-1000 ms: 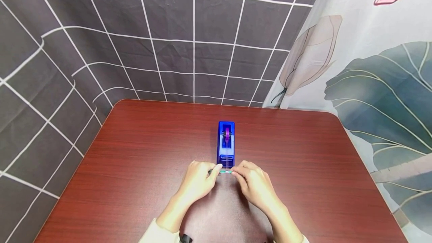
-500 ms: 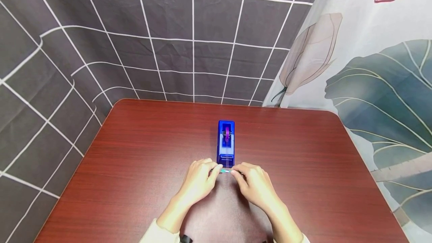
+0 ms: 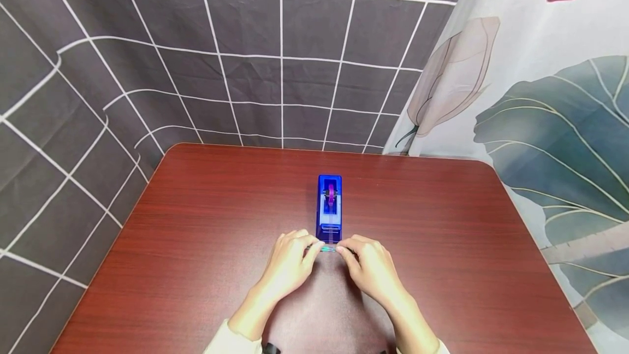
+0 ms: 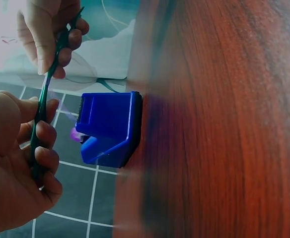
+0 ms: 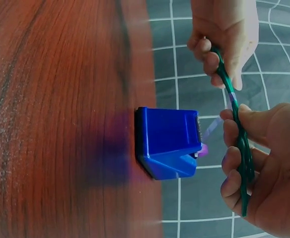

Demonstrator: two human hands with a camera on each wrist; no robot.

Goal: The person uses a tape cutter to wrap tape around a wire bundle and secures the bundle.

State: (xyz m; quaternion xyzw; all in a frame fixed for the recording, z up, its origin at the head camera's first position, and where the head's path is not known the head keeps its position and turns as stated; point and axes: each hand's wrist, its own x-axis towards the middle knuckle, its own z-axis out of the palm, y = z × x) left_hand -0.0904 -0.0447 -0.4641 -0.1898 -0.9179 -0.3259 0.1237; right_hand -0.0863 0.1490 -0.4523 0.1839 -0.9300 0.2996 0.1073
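A thin, dark-green, stick-like thing (image 5: 240,134) with uneven ends spans the gap between both hands; its exact kind cannot be told. My left hand (image 3: 292,260) pinches one end between thumb and curled fingers, and my right hand (image 3: 371,266) grips the other end the same way. A band of clear purplish tape (image 5: 232,97) crosses its middle. From there the tape strip (image 4: 67,110) stretches to the toothed edge of a blue tape dispenser (image 3: 330,217). The dispenser stands just beyond the fingertips and carries a purple roll core (image 3: 331,193).
The reddish-brown wooden table (image 3: 221,206) extends to both sides of the hands. Behind it hangs a dark grey curtain (image 3: 314,26) with white grid lines. A white curtain with leaf prints (image 3: 565,141) hangs at the right.
Both hands and the dispenser stay almost in place. The visible stretch of the green thing between the fingertips shows a slightly different face, with less white.
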